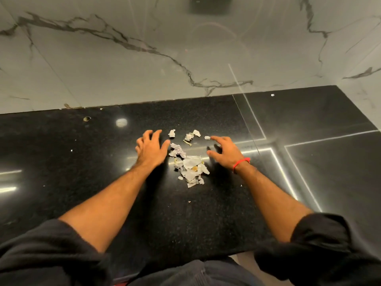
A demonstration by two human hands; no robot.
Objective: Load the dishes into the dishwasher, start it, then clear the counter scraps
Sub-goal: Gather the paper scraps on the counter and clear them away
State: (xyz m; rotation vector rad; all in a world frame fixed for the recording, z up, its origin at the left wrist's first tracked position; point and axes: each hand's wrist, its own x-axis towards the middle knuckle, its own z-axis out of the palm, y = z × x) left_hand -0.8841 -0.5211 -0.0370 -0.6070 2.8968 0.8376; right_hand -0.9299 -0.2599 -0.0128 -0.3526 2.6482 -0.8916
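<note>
In the middle of the frame lies a glossy black speckled stone tabletop (103, 162); behind it, across the upper part of the frame, stands a white marble wall with dark grey veins (123, 65). On the tabletop, near the centre of the frame, is a loose pile of torn white paper scraps mixed with small yellowish food bits (190, 166); a few more crumpled white scraps (190, 136) lie just above the pile, a little apart from it, and one small white piece (207, 137) lies just beside the fingertips of the right hand. Tiny white crumbs are scattered further out on the black surface; one small white fleck (272, 95) lies near the wall at the upper right.

The left hand (151, 148) is left of the pile, palm down, its fingers spread wide and a little curled; its thumb points toward the scraps and comes very near them, but I cannot tell if it touches. The right hand (223, 150) is right of the pile, also palm down with fingers spread and bent; it holds nothing. A thin red thread bracelet (241, 163) is around the right wrist. Both forearms are bare; dark rolled-up sleeves (51, 250) fill the lower corners of the frame.
</note>
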